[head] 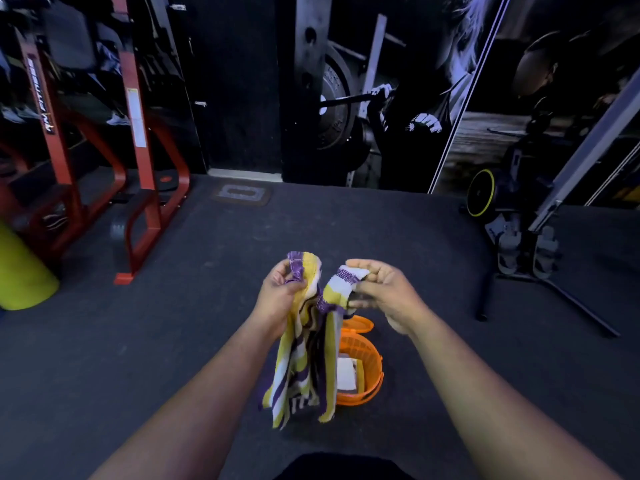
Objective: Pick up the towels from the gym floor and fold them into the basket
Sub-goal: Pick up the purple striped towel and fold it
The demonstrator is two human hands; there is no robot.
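Note:
A purple, yellow and white striped towel (304, 358) hangs in front of me, held up by both hands. My left hand (280, 292) grips one top corner, and my right hand (384, 289) pinches the other corner between thumb and fingers. The towel's lower part drapes down over the left side of an orange basket (370, 379) standing on the dark gym floor. Inside the basket lies a folded white towel (346, 374), partly hidden by the hanging cloth.
A red weight machine frame (138, 161) stands at the left with a yellow-green cylinder (20, 275) beside it. At the right is a rowing machine with a yellow-rimmed wheel (481, 192) and black legs (540, 299). A wall mural runs behind.

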